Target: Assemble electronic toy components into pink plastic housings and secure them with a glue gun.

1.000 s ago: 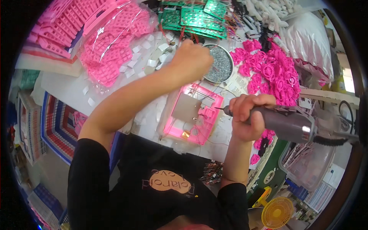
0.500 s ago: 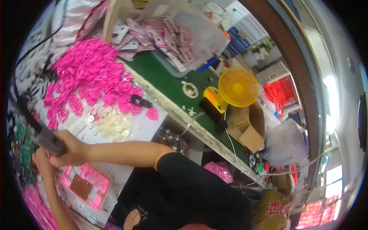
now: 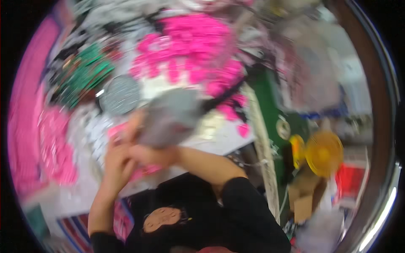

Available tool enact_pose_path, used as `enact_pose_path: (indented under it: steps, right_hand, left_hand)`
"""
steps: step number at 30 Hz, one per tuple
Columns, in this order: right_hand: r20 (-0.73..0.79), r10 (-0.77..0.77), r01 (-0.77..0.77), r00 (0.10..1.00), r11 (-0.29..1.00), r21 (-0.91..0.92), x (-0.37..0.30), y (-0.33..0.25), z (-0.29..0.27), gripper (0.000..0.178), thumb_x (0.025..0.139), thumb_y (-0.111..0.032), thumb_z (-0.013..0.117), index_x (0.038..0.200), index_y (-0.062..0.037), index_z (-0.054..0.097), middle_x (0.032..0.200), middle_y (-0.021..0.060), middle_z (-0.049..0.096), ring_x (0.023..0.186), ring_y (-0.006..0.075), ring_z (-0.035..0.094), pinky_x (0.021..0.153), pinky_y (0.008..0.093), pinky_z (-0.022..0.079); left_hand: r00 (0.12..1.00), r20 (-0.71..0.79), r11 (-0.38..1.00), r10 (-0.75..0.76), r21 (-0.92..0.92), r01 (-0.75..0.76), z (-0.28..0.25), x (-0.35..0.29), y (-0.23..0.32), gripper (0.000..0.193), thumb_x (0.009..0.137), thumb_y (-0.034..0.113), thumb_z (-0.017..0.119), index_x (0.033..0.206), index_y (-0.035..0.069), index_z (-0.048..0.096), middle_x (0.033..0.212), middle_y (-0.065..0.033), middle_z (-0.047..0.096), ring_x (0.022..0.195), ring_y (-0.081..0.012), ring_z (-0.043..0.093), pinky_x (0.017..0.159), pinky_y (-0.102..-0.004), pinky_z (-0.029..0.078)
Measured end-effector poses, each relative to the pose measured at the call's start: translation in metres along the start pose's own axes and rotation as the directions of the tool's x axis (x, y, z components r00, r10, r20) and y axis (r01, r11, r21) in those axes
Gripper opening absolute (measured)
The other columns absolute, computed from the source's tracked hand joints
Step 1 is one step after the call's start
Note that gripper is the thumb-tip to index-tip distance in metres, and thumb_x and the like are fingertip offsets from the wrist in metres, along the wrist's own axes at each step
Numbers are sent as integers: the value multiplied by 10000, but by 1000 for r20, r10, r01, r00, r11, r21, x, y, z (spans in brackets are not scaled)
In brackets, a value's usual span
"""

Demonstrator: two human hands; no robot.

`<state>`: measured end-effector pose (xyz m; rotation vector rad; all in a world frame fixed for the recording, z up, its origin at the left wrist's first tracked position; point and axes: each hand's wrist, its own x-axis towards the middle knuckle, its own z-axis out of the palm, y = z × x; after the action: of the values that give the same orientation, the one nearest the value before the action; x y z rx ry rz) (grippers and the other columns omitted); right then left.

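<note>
My right hand [image 3: 156, 155] is wrapped round a thick grey corded tool [image 3: 171, 118], which looks like an electric screwdriver. A black cord runs from it to the upper right. Close against that hand, my left hand [image 3: 114, 162] has its fingers bent together; what they hold, if anything, is hidden by blur. Under both hands lies a pink plastic frame [image 3: 145, 172], mostly covered. Beyond them, a heap of bright pink ring-shaped plastic parts [image 3: 194, 38] spreads over the white table [image 3: 225, 141]. Pale round pieces [image 3: 211, 126] lie right of the tool.
Green circuit boards [image 3: 86, 69] are piled at the left, beside a round grey object [image 3: 120, 95]. Pink plastic bags [image 3: 57, 147] line the left edge. A raised ledge [image 3: 263, 147] bounds the right, with a yellow fan [image 3: 324, 154] and an open carton [image 3: 303, 206] beyond.
The view has swung left, so the table sits further right. The grey tool now points differently, its cord running to the right. Both hands stay close together.
</note>
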<state>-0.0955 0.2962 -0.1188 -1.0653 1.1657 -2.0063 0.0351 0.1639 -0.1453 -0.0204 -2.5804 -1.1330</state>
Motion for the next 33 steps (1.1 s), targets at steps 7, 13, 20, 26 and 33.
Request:
enact_pose_path:
  steps: [7, 13, 20, 26, 33]
  right_hand:
    - [87, -85, 64, 993, 971, 230, 7, -27, 1, 301, 877, -102, 673, 1086, -40, 466, 768, 71, 560, 677, 160, 558, 669, 353, 487]
    - [124, -126, 66, 984, 912, 405, 16, -25, 2, 298, 904, -104, 665, 1099, -43, 447, 743, 68, 537, 636, 146, 509, 656, 358, 479]
    - [79, -117, 95, 990, 965, 243, 29, -16, -7, 254, 949, -196, 618, 1101, -72, 456, 657, 30, 465, 549, 152, 438, 564, 344, 406]
    - [111, 1, -26, 994, 973, 231, 25, 7, 13, 264, 933, -200, 629, 1083, -77, 450, 655, 26, 468, 556, 149, 439, 557, 337, 411]
    - [198, 84, -137, 977, 953, 270, 4, 24, 28, 256, 902, -131, 639, 1060, -69, 446, 665, 38, 495, 569, 145, 466, 583, 344, 440]
  left_hand:
    - [999, 33, 997, -38, 72, 35, -19, 4, 14, 83, 826, 148, 736, 901, 117, 720, 769, -46, 669, 797, -238, 664, 1146, -535, 302]
    - [999, -37, 985, 36, 171, -30, -11, 7, 9, 95, 829, 200, 745, 885, 127, 723, 804, -39, 679, 809, -229, 666, 1128, -533, 324]
    - [999, 54, 998, 5, 69, -9, -48, 70, -50, 140, 798, 245, 761, 839, 120, 710, 883, -34, 694, 804, -238, 650, 993, -492, 398]
    - [970, 144, 713, -196, 700, 40, -20, 117, -119, 123, 799, 243, 696, 807, 132, 748, 816, -51, 676, 894, -250, 627, 878, -479, 390]
    - [980, -192, 728, -61, 663, 175, -14, 114, -127, 190, 871, 248, 640, 780, 100, 718, 835, -65, 690, 941, -257, 636, 894, -491, 385]
